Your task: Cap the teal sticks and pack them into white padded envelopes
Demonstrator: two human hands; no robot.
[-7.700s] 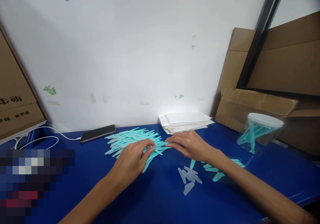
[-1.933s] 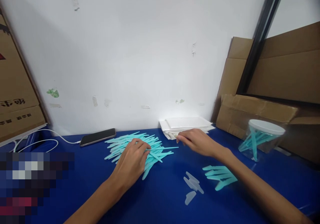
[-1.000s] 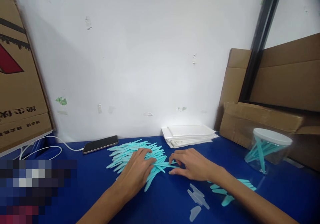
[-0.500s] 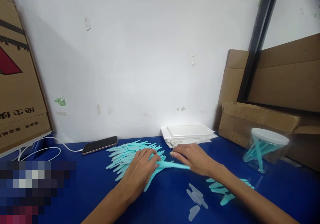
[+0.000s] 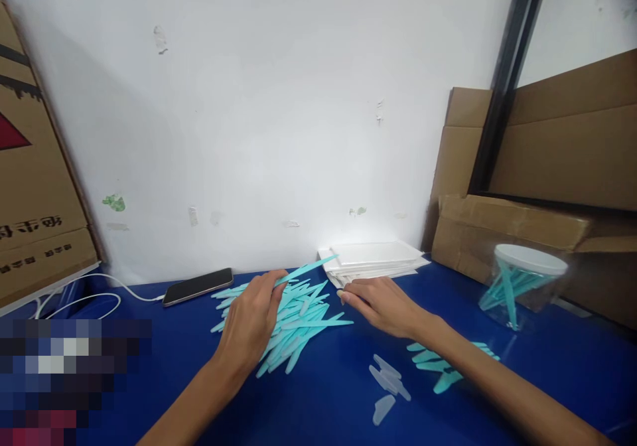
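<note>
My left hand (image 5: pixel 251 316) is closed on one slim turquoise eyebrow razor (image 5: pixel 311 268), pinched near its lower end and slanting up to the right. Beneath and beside that hand spreads a loose pile of similar razors (image 5: pixel 298 340), pointing many ways. My right hand (image 5: pixel 383 305) hovers right of the pile, in front of a stack of white sheets or sleeves (image 5: pixel 373 253). Its fingers are curled with thumb and forefinger together; whatever they hold, if anything, is hidden. Nearer me lie several translucent caps (image 5: pixel 385 381). Another small group of turquoise razors (image 5: pixel 438 366) lies partly under my right forearm.
A clear tub with a white lid (image 5: pixel 530 260) holding turquoise razors stands on the right. Cardboard boxes (image 5: pixel 507 223) line that side; a printed carton (image 5: pixel 44 187) stands left. A phone (image 5: pixel 199 287) with a white cable (image 5: pixel 127 290) rests on the blue table (image 5: pixel 174 360).
My left hand has moved left and up, lifting a razor whose tip now points up right. The pile has shifted, with more of it exposed. My right hand stays nearly still.
</note>
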